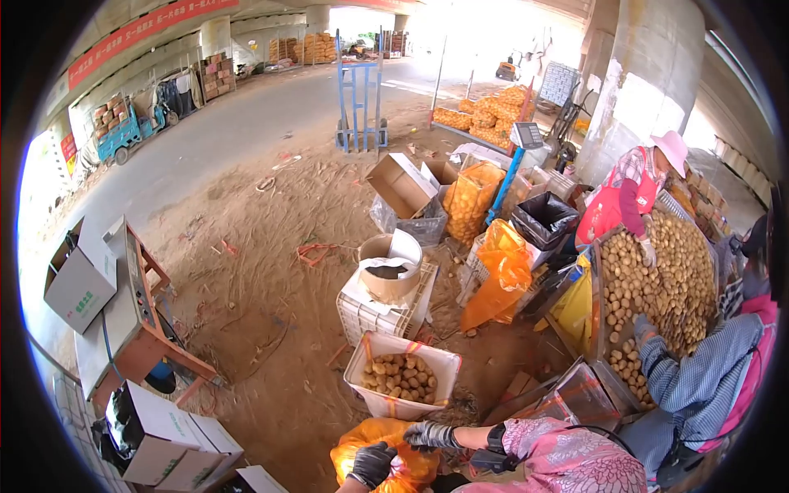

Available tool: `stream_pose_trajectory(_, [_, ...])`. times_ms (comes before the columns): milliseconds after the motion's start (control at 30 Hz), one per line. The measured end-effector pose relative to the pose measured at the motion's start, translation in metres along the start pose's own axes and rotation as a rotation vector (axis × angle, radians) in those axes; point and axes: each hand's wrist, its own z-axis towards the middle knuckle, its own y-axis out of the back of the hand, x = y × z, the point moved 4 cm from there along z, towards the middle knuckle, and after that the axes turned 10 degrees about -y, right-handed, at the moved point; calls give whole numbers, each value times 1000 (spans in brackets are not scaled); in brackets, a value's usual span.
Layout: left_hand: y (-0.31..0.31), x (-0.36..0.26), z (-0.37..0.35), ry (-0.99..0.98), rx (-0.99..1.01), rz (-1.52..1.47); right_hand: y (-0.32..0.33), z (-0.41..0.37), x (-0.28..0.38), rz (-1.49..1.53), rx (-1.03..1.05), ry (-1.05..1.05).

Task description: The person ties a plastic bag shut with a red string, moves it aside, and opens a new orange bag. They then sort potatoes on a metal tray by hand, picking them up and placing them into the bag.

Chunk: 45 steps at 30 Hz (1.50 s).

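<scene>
An orange mesh bag [362, 438] stands at the bottom centre, its contents hard to make out. My left hand [372, 465], in a dark glove, is closed on the bag's top. My right hand [429, 435], in a grey and black glove, reaches in from the right at the bag's upper edge; its fingers are bent, and whether they grip the mesh is too small to tell. Just beyond the bag, a white basket [439, 366] lined with plastic holds potatoes [400, 379].
Two co-workers bend over a large potato bin [602, 308] at the right. A round tub [379, 285] sits on a white crate [355, 317]. Other things around are an orange bag [503, 264], a blue hand truck [359, 107] and cartons on a table [127, 329] at the left.
</scene>
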Motion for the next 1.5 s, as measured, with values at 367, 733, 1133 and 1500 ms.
stream_pose_trajectory(367, [50,-44,-3,-96,-285,259,-48,26,22,59,432,8])
stream_pose_trajectory(733, [42,-42,-14,121,-480,114,-52,18,61,-1098,-124,509])
stream_pose_trajectory(1133, [49,-35,-27,348,-425,94,-58,2,79,-1255,-348,871])
stream_pose_trajectory(1500, [26,-34,-36,232,-208,61,-55,7,86,-1273,-304,821])
